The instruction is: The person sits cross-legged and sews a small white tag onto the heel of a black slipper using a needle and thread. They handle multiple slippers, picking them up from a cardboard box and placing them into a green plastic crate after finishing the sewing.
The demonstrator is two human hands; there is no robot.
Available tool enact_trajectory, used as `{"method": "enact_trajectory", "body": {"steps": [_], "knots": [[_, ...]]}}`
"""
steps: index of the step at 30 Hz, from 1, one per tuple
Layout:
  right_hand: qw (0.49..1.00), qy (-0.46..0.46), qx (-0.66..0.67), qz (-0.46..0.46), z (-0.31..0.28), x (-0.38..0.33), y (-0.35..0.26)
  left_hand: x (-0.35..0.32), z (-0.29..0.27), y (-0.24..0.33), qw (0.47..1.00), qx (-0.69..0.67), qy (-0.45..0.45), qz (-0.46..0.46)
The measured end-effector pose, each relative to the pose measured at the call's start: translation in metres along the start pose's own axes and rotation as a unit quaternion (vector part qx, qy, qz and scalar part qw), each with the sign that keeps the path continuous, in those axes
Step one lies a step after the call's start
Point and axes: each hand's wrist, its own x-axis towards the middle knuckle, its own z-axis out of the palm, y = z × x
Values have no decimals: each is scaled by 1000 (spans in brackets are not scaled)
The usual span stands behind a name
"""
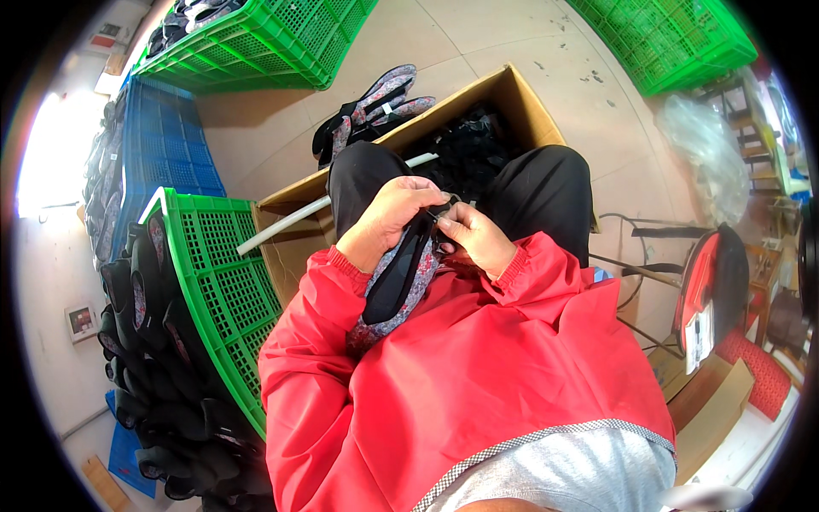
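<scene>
A floral-patterned, soft fabric shoe (397, 282) with a black inner side hangs in my lap, its upper end between both hands. My left hand (394, 212) is closed, pinching the shoe's black edge from the left. My right hand (474, 235) pinches a small dark strap or piece at the same end, thumb and fingers pressed together. The fingertips of the two hands nearly meet there. What exactly lies between them is too small to make out.
A cardboard box (533, 109) of black pieces stands before my knees, a white pole (286, 225) across it. Floral shoes (375, 109) lie beyond. Left are a green crate (223, 294) and black shoes (162, 392); a blue crate (167, 141) is farther back. Wires and a red-black object (712, 286) are right.
</scene>
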Motion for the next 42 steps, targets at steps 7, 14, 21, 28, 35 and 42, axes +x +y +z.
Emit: {"method": "enact_trajectory", "body": {"steps": [7, 14, 21, 28, 35, 42], "knots": [[1000, 21, -2, 3, 4, 0, -4, 3, -1, -2, 1000, 11, 5, 7], [1000, 12, -7, 1, -1, 1, -1, 4, -2, -3, 1000, -2, 3, -8], [999, -4, -37, 5, -5, 1, 0, 5, -2, -5, 1000, 4, 13, -1], [999, -2, -40, 16, -4, 1, -3, 5, -1, -5, 1000, 0, 18, -5], [999, -8, -33, 10, -6, 2, -1, 4, 0, -4, 1000, -10, 12, -8], [1000, 5, -22, 1, -4, 2, -1, 6, -3, -7, 1000, 7, 15, 1]]}}
